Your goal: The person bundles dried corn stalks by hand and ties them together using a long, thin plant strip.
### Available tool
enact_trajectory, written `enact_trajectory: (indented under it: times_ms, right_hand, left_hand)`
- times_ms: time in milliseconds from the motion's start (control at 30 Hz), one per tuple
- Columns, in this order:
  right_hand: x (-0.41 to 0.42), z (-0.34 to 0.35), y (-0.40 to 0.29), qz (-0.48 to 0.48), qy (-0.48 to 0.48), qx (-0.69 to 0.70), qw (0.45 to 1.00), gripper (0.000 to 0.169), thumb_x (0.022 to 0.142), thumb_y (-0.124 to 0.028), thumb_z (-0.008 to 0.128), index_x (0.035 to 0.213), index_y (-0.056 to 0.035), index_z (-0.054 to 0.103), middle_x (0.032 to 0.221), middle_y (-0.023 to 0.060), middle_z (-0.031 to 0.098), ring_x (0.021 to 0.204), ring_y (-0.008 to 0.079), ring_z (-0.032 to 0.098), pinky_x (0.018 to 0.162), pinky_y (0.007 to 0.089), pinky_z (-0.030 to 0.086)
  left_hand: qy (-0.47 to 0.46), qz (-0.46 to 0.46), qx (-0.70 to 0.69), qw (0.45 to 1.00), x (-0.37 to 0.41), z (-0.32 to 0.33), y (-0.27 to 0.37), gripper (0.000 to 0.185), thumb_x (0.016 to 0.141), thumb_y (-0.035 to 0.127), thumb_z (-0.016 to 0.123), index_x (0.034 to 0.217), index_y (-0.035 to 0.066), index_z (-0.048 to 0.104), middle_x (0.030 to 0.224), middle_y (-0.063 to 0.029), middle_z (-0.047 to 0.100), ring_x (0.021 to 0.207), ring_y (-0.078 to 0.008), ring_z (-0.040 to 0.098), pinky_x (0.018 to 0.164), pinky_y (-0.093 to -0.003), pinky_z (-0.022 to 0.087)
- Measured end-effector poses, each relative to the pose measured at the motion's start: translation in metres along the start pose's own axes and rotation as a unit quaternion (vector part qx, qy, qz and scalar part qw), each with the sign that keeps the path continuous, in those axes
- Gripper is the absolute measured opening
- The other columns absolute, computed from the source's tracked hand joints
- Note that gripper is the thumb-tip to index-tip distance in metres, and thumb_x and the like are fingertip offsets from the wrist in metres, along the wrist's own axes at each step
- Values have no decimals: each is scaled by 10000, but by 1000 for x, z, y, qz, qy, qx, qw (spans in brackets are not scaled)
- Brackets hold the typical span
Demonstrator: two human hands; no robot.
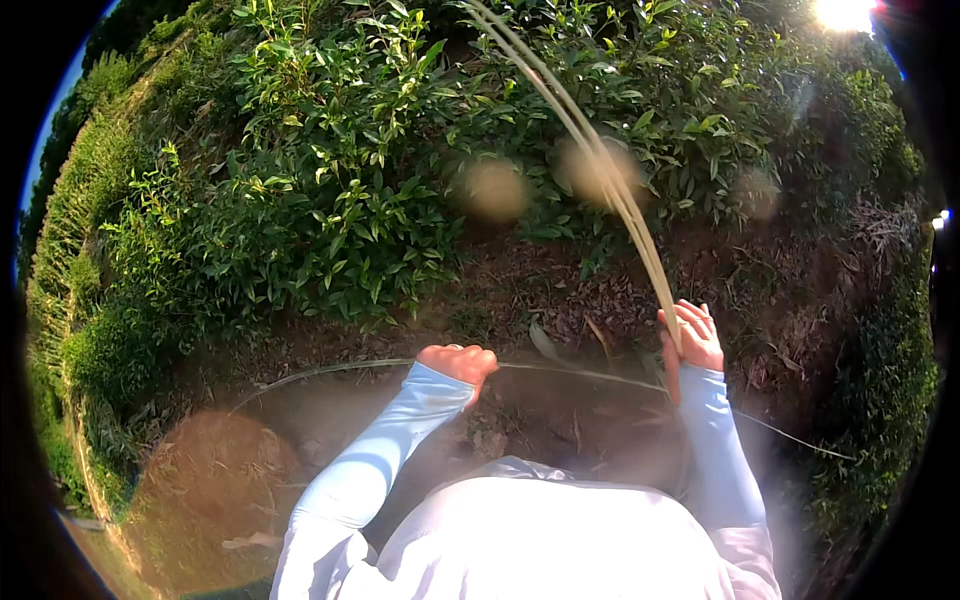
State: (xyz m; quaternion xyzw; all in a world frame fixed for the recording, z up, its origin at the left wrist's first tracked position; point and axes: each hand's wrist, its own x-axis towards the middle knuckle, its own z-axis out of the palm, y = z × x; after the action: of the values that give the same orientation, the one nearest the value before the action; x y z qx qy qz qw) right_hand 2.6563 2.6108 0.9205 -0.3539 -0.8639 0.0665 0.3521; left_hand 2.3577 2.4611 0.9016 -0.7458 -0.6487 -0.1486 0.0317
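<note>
My left hand (459,366), in a light blue sleeve, is closed around a long thin pale-green strip (322,369), which arcs out to the left and also runs right, past my right wrist. My right hand (694,337) holds the lower end of a bundle of long, pale yellow-green strips (611,180) between thumb and fingers. These strips curve up and to the left over the bushes, past the top of the picture. Whether the thin strip touches my right hand, I cannot tell.
Dense leafy bushes (352,180) rise in front of me. Brown soil with dry leaves (570,292) lies below them. A grassy bank (90,202) runs down the far left, and more foliage (877,427) stands at the right. Sun glare and blurred spots veil parts of the view.
</note>
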Motion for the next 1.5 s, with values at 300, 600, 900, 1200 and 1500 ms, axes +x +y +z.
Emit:
enact_trajectory:
  times_ms: [300, 600, 900, 1200, 1500]
  right_hand:
    - [13, 59, -28, -53, -124, 45, 990, 173, 758, -72, 575, 913, 2, 588, 950, 134, 582, 891, 319, 521, 802, 414, 416]
    - [39, 89, -32, -155, -82, -47, 983, 120, 823, -131, 528, 860, -17, 535, 826, 142, 547, 804, 327, 524, 724, 415, 429]
    - [75, 105, -82, -72, -28, -115, 990, 169, 855, -194, 522, 838, -26, 508, 789, 153, 553, 738, 352, 557, 633, 431, 449]
    - [88, 119, -120, 1, 49, -142, 989, 179, 800, -186, 594, 741, -44, 503, 683, 142, 565, 610, 330, 587, 527, 398, 465]
    - [93, 85, -118, 36, -61, 6, 997, 201, 799, -171, 610, 707, -34, 497, 646, 170, 557, 579, 357, 577, 516, 414, 461]
  left_hand:
    - [-23, -172, -58, 983, 24, 1, 58, 120, 748, 143, 538, 852, 106, 586, 819, -63, 635, 765, -226, 643, 619, -342, 511]
    - [13, -178, 14, 984, 25, -5, 39, 124, 771, 212, 544, 794, 98, 585, 652, -82, 617, 634, -259, 641, 538, -364, 496]
    - [51, -245, -57, 966, 22, -13, 25, 120, 798, 134, 511, 877, 55, 554, 739, -128, 628, 686, -296, 640, 577, -400, 508]
    - [158, -292, -397, 855, 35, 23, 44, 169, 881, 124, 419, 994, 21, 490, 771, -228, 560, 720, -399, 534, 639, -401, 428]
    - [-30, -264, -418, 869, 43, 3, -29, 200, 867, 58, 487, 1051, 4, 542, 949, -203, 608, 893, -326, 597, 739, -362, 486]
